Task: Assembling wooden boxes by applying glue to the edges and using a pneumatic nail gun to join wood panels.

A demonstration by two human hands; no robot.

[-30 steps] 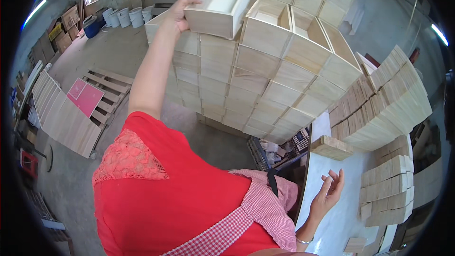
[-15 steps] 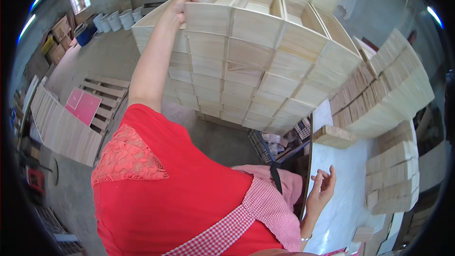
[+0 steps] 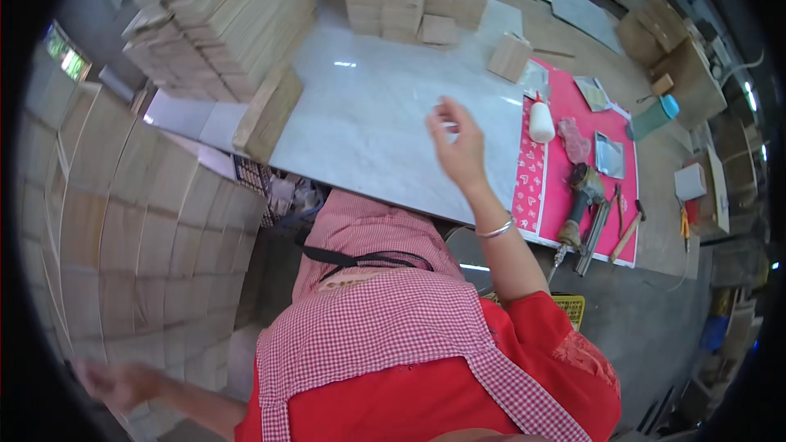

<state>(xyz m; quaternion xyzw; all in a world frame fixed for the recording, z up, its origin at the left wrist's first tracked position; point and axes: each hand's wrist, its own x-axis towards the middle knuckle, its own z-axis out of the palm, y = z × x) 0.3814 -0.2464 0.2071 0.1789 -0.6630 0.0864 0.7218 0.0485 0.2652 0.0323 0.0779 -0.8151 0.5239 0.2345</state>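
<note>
Here the right hand (image 3: pixel 458 143) hovers open-fingered over the pale, glossy worktable (image 3: pixel 377 115); left hand (image 3: pixel 123 382) blurred, unclear.

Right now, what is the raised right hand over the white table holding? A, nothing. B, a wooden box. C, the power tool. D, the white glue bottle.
A: the right hand hangs open and empty above the white table, apart from the glue bottle and power tool on the pink mat.
</note>
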